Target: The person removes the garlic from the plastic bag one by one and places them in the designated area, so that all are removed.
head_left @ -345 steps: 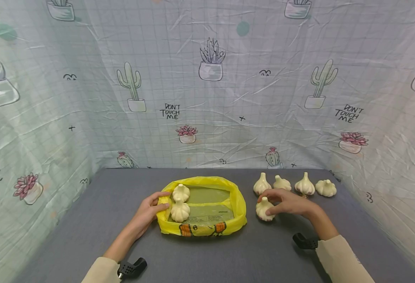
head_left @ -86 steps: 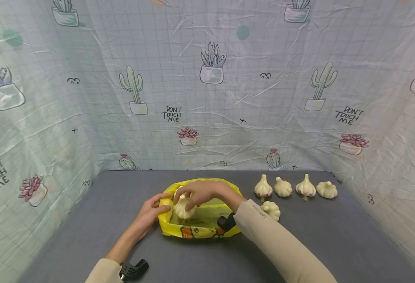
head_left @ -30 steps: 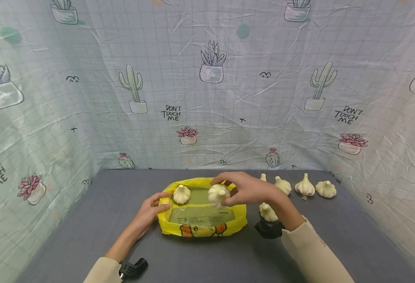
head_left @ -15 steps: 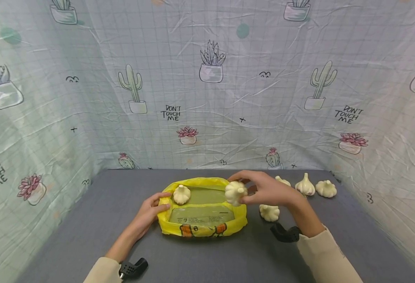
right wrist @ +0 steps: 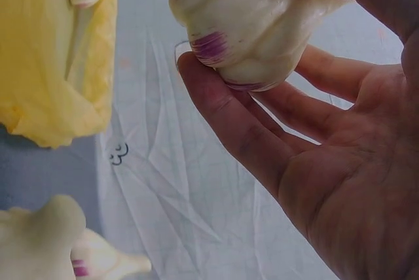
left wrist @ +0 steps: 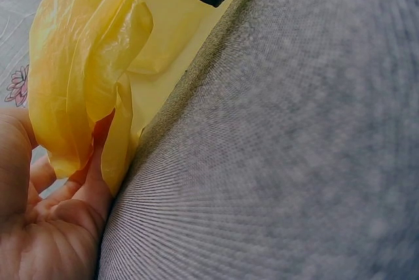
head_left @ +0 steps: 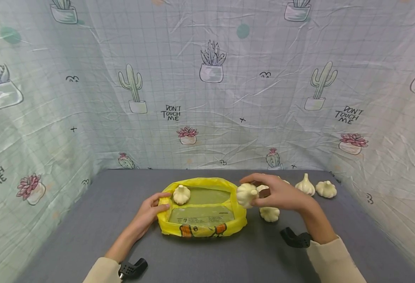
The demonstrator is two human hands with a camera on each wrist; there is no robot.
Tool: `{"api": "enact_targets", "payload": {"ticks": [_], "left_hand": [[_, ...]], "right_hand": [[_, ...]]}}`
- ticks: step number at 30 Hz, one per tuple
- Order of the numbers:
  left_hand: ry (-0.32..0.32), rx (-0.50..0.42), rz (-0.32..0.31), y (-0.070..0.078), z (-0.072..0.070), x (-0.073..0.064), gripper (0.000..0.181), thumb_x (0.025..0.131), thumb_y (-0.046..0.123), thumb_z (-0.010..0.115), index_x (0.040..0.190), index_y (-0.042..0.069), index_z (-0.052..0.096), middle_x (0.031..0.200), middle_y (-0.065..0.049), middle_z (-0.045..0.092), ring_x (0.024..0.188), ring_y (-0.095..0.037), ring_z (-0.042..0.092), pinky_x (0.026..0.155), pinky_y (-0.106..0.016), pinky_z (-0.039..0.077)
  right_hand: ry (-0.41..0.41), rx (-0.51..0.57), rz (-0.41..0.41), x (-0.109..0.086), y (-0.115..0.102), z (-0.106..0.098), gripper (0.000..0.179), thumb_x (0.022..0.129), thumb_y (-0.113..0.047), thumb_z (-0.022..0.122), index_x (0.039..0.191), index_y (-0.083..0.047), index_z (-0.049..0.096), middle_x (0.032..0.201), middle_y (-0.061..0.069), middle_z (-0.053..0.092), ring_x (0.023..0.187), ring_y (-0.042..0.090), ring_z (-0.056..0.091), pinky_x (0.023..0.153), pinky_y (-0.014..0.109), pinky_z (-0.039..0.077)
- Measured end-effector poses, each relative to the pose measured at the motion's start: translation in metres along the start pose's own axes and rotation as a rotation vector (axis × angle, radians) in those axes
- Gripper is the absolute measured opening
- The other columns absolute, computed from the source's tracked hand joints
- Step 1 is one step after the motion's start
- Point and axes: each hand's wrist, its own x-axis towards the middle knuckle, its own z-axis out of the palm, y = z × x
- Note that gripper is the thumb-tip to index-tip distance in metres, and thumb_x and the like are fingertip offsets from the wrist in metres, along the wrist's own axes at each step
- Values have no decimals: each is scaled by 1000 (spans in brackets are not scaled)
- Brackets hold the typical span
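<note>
In the head view my left hand (head_left: 148, 210) pinches the left rim of a yellow plastic bag (head_left: 242, 222), which lies spread open on the table. The left wrist view shows the bag's folded edge (left wrist: 72, 84) between thumb and fingers. Just over the bag's right rim, my right hand (head_left: 281, 192) grips a garlic bulb (head_left: 245, 195) between thumb and fingertips, its stem tilted toward the palm. Purple streaks mark this held bulb (right wrist: 236, 31) in the right wrist view. Another bulb (head_left: 181, 195) sits inside the bag near its left end.
Right of the bag, a garlic bulb (head_left: 269, 214) lies below my right hand. Farther back stand a bulb (head_left: 305, 185) and a rightmost bulb (head_left: 326, 189); the hand partly hides others there. A patterned curtain (head_left: 242, 149) closes off the table's back and sides.
My right hand reached into the bag, lifted out the front one of two garlic bulbs and carried it rightward to the bag's right rim. My left hand has stayed on the left rim.
</note>
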Motion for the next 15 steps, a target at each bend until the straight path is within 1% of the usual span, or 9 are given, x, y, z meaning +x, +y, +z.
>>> {"api": "enact_targets", "payload": {"ticks": [4, 7, 10, 13, 15], "left_hand": [[-3, -1, -2, 0, 0, 0, 49, 103, 14, 61, 150, 6, 49, 161, -22, 39, 114, -24, 64, 86, -33, 59], [-7, -5, -1, 0, 0, 0, 49, 104, 13, 61, 150, 5, 48, 158, -23, 43, 112, -23, 65, 85, -32, 59], [-11, -11, 2, 0, 0, 0, 49, 104, 13, 61, 151, 5, 48, 154, -24, 46, 111, -23, 66, 85, -32, 60], [-11, -8, 4, 0, 0, 0, 50, 103, 13, 61, 151, 5, 48, 155, -25, 46, 111, -23, 66, 85, -32, 60], [-10, -4, 5, -1, 0, 0, 49, 103, 13, 61, 150, 5, 48, 157, -24, 44, 112, -23, 66, 85, -32, 59]], "right_hand": [[12, -4, 1, -5, 5, -3, 51, 94, -19, 77, 141, -19, 59, 138, 8, 60, 116, 19, 58, 89, 33, 59], [19, -4, 0, -7, 8, -5, 51, 94, -19, 77, 141, -17, 59, 141, 12, 59, 118, 24, 57, 91, 34, 59], [30, -21, 4, -9, 12, -7, 51, 93, -20, 77, 141, -17, 60, 143, 12, 59, 120, 29, 56, 93, 37, 58], [39, -39, 13, -12, 15, -9, 51, 93, -20, 78, 140, -17, 60, 143, 13, 60, 119, 29, 56, 94, 40, 57], [40, -47, 20, -13, 18, -10, 50, 93, -21, 79, 140, -18, 61, 143, 12, 60, 117, 28, 56, 93, 39, 57]]}}
